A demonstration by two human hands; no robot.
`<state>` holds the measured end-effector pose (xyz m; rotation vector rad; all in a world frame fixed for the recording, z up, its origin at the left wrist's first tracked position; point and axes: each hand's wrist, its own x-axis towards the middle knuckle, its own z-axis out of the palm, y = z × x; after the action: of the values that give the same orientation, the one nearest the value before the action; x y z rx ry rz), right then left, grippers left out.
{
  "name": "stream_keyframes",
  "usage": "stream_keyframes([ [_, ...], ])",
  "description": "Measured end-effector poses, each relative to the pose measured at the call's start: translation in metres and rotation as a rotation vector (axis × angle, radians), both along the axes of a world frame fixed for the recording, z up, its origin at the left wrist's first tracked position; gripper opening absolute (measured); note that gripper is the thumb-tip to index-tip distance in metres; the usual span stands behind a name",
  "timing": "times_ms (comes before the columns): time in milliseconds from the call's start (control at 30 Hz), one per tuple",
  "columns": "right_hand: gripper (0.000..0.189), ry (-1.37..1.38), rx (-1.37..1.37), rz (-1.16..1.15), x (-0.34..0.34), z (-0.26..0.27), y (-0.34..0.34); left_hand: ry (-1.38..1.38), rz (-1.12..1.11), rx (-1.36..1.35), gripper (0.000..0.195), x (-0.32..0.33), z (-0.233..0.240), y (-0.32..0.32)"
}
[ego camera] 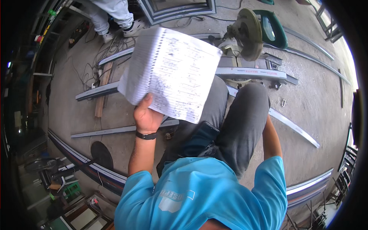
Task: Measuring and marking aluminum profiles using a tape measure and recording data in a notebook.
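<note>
My left hand [147, 115] holds an open spiral notebook [181, 74] by its lower edge, thumb on top near the binding; its pages bear handwriting. The right forearm runs down behind my right knee, and my right hand is out of view there. Beyond my knees stands a miter saw [244, 37] with a round blade guard and a green handle. A wrapped aluminium profile [253, 73] lies across the saw's base. On my lap rests a dark smartphone [211, 126], partly in the folds of the trousers.
Aluminium profiles [296, 128] lie on the floor at both sides. A wooden strip [100, 99] and tangled cables [95, 63] are at the left. A person in light trousers [115, 14] stands top left, near a metal frame [178, 15]. Tools and a green crate [71, 189] lie bottom left.
</note>
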<state>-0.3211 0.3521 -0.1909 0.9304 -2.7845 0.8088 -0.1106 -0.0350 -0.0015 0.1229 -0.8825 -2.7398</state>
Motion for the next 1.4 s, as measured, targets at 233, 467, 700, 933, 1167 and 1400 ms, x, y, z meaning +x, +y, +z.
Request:
stream_keyframes([
  [233,0.035,0.096,0.046,-0.224,0.027,-0.013,-0.014,-0.05,-0.013,-0.009,0.056,-0.01,-0.007,0.029],
  [467,0.029,0.052,-0.443,-0.726,0.029,0.01,0.104,0.001,-0.081,-0.034,0.056,-0.027,0.005,0.048],
  [700,0.059,-0.64,-1.485,-0.053,0.093,0.194,-0.041,0.136,-0.275,0.021,0.05,-0.058,0.007,0.111],
  [933,0.055,-0.724,-1.357,-0.306,0.115,0.203,-0.033,-0.261,-0.717,-0.698,0.028,-0.036,0.02,0.074],
  [1167,0.055,-0.698,-0.988,-0.305,0.12,0.181,0.008,-0.131,-0.418,-1.373,0.01,-0.038,0.079,0.041],
  [1400,0.05,-0.606,-0.83,-0.26,0.117,0.166,0.032,0.448,-0.014,-2.024,0.046,-0.15,0.022,0.129],
])
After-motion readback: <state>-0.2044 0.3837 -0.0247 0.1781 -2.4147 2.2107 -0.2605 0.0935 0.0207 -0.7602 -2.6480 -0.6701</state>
